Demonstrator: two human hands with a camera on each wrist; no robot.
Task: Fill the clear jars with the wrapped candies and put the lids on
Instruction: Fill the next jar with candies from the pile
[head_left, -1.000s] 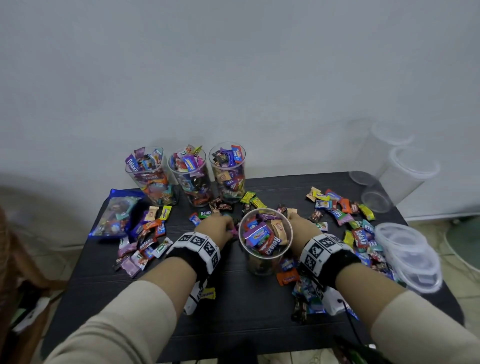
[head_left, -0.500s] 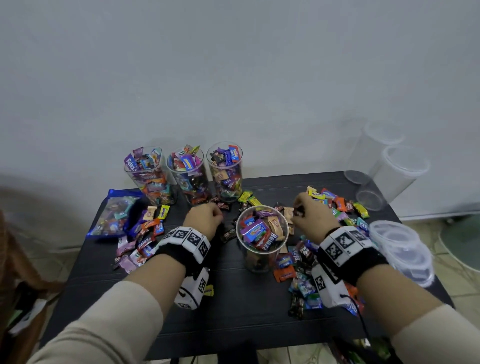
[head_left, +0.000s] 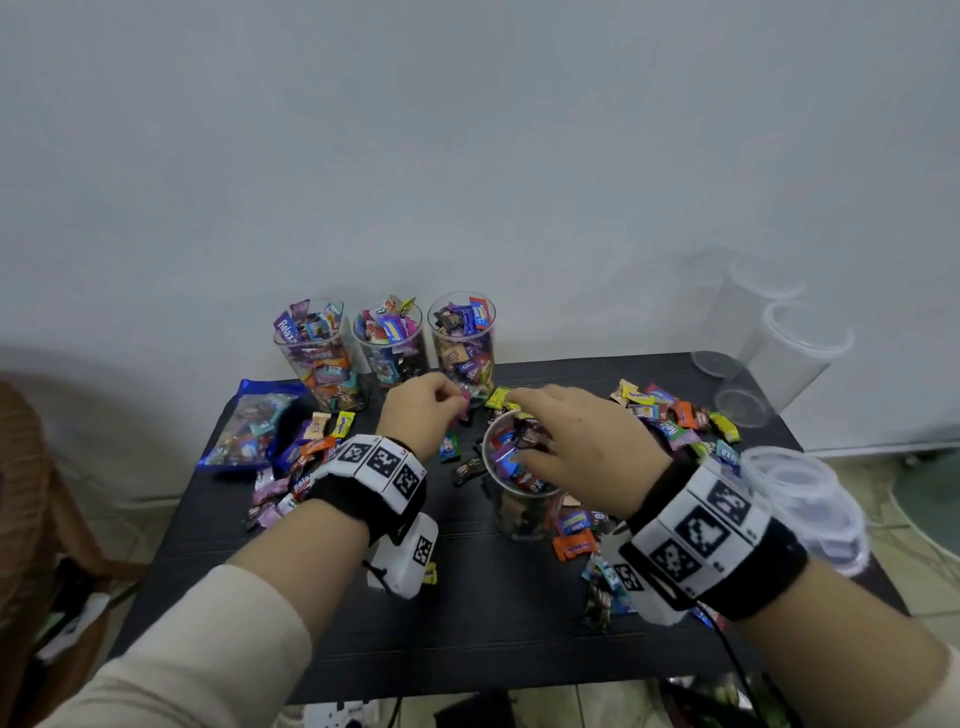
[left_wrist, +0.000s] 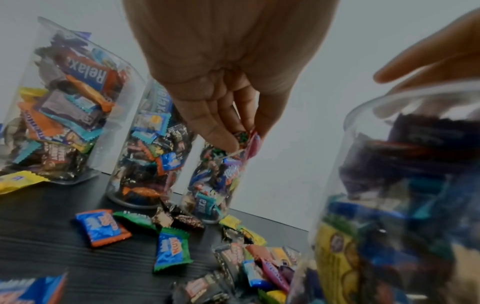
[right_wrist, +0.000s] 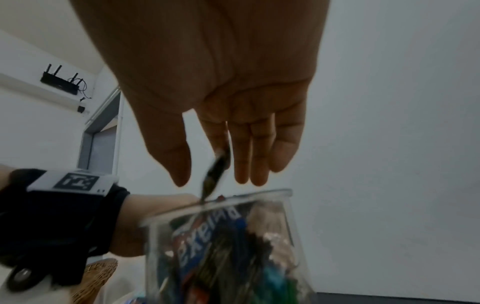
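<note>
A clear jar (head_left: 519, 514) nearly full of wrapped candies stands mid-table. My right hand (head_left: 522, 428) hovers over its mouth with thumb and fingers spread. In the right wrist view a dark candy (right_wrist: 217, 172) hangs blurred below the fingers (right_wrist: 249, 164), just above the jar's rim (right_wrist: 221, 200). My left hand (head_left: 457, 402) is raised left of the jar and pinches a few candies, one with a pink wrapper (left_wrist: 253, 144). Three filled, lidless jars (head_left: 322, 353) (head_left: 392, 348) (head_left: 462, 338) stand in a row at the back.
Loose candies lie left (head_left: 301, 457), right (head_left: 670, 415) and in front of the jar (head_left: 576, 540). A blue candy bag (head_left: 249, 426) lies at the left edge. Stacked clear lids (head_left: 805, 499) sit at the right edge; empty jars (head_left: 789, 353) lean at the back right.
My right hand came left from the right candy pile to above the jar and spread its fingers. My left hand rose from the table with candies pinched in it.
</note>
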